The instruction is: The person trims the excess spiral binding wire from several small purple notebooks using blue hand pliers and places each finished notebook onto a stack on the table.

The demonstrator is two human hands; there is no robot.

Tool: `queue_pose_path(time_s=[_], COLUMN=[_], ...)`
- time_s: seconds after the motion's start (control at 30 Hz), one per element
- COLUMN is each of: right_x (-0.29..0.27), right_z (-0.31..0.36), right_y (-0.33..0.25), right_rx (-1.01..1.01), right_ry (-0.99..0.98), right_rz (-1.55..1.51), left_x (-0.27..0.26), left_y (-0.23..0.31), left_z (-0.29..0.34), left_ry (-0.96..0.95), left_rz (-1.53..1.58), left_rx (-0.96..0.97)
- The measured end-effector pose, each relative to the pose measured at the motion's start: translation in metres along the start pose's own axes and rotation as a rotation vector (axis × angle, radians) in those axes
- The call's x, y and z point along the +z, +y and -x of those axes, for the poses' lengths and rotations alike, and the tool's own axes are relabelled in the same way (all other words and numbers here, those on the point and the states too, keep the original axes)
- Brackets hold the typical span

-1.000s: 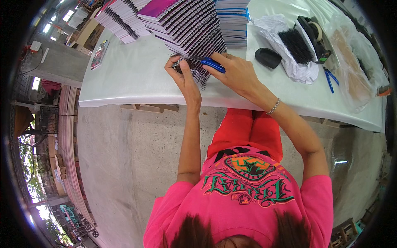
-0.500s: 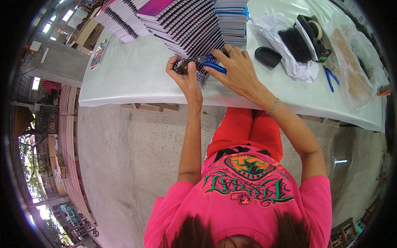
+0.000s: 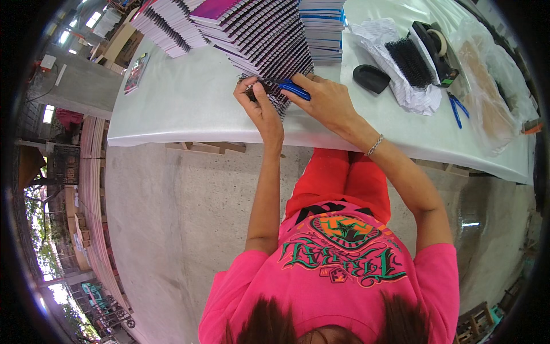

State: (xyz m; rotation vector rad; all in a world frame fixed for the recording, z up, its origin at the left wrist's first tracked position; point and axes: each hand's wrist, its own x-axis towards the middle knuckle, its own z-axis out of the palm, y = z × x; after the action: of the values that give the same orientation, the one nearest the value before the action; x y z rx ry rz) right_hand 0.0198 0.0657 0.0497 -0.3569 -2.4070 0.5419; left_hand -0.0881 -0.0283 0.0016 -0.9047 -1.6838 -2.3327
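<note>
My right hand (image 3: 335, 103) is closed around the blue handles of a pair of cutting pliers (image 3: 295, 89). The pliers' jaws point left, at the near edge of a tall stack of spiral-bound notebooks (image 3: 272, 49), where the dark wire coils show. In front of that same edge, my left hand (image 3: 266, 117) curls around a dark clump of wire-like bits (image 3: 250, 92), partly hidden by the fingers. The left fingertips come close to the plier jaws. Whether the jaws are closed on a coil is too small to tell.
More bound notebooks (image 3: 166, 28) stand left, and a blue-edged stack (image 3: 322, 34) right. Across the white-covered table (image 3: 189, 103) lie a black computer mouse-like object (image 3: 370, 79), black coils (image 3: 408, 62) on crumpled paper, a tape dispenser (image 3: 438, 49), other blue pliers (image 3: 457, 110) and a plastic bag (image 3: 487, 86).
The pliers' handles have come together, and the right fingers have closed further around them. My left hand has shifted slightly right, closer to the stack's coils.
</note>
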Motion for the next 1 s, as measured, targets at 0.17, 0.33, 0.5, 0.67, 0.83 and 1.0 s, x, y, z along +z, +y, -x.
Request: queue_pose_path(time_s=[0.17,0.33,0.5,0.67,0.83,1.0], right_x=[-0.002,-0.002,0.001,0.002,0.004,0.003], right_z=[0.006,0.009,0.008,0.008,0.006,0.005], right_y=[0.003,0.006,0.007,0.008,0.008,0.009], right_rx=[-0.019,-0.035,-0.029,-0.068,-0.059,-0.08], right_ry=[0.089,0.094,0.069,0.084,0.069,0.074], right_rz=[0.032,0.111,0.099,0.113,0.116,0.135], left_x=[0.004,0.007,0.0,-0.006,-0.007,-0.005], left_y=[0.005,0.006,0.0,0.004,0.002,0.002], left_z=[0.0,0.001,0.002,0.007,0.01,0.011], left_ry=[0.043,0.087,-0.002,-0.064,-0.078,-0.064], left_rz=[0.083,0.267,0.191,0.032,0.028,0.017], left_rx=[-0.069,-0.095,-0.059,-0.077,-0.076,-0.085])
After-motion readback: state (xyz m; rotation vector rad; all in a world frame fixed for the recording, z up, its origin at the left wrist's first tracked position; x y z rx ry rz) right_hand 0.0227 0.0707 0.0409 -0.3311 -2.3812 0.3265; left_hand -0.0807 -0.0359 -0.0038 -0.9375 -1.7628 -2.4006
